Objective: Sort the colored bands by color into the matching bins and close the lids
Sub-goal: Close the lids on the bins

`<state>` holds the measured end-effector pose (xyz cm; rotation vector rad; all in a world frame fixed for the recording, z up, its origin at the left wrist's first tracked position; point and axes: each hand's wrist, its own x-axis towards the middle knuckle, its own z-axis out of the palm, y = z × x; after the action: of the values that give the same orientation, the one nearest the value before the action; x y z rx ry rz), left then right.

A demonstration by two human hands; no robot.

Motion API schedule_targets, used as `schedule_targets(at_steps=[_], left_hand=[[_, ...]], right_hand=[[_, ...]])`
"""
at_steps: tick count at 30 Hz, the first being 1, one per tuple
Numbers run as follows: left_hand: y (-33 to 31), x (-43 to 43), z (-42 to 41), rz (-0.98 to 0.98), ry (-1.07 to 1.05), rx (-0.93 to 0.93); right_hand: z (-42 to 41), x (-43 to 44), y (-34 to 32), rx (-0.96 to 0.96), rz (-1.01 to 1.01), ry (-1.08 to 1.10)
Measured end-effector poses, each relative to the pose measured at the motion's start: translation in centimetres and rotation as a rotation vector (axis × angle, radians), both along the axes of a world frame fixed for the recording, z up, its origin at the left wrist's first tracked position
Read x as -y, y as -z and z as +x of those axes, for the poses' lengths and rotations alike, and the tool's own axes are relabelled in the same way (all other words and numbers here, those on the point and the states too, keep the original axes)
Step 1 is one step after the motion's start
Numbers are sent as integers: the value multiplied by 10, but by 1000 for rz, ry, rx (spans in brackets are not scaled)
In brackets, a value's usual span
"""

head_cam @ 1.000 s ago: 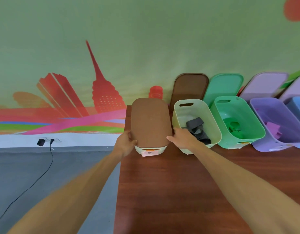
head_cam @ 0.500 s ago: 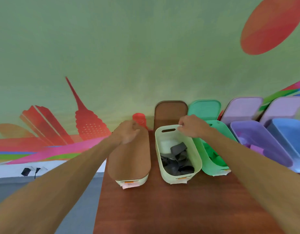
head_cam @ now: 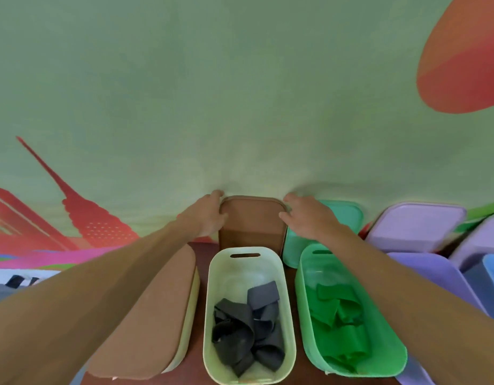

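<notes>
A brown lid (head_cam: 252, 223) leans upright against the wall behind a pale cream bin (head_cam: 218, 273) that holds several dark grey bands (head_cam: 248, 329). My left hand (head_cam: 208, 215) grips the lid's upper left edge. My right hand (head_cam: 307, 215) reaches its upper right corner, fingers at the edge. Left of the cream bin stands a bin closed by another brown lid (head_cam: 145, 323). To the right, a green bin (head_cam: 304, 279) holds green bands (head_cam: 340, 329), its green lid (head_cam: 345, 215) leaning on the wall.
Further right stand a purple bin (head_cam: 434, 279) and a blue bin (head_cam: 493, 270), with purple lids (head_cam: 415, 226) propped against the painted wall. The bins sit on a dark wooden table (head_cam: 197, 262). Its left edge drops to a grey floor.
Both hands left the closed bin at the left and reached back to the wall, taking the brown lid behind the cream bin. My view moved forward over the bins.
</notes>
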<state>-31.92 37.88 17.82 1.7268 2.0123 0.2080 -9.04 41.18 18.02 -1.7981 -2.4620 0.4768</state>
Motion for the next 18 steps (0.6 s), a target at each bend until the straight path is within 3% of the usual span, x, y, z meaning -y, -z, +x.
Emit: schedule_targets(at_steps=[7,12,18], left_hand=[[6,-1,16,11,-54,104],[5,9,14,-43,-343,453],[21,41,9,-64,-342,452]], right_hand=[[2,-7,18,-194,-22,39],[-3,12,21,-315,-143,100],[-5,42,34,-424,-383,322]])
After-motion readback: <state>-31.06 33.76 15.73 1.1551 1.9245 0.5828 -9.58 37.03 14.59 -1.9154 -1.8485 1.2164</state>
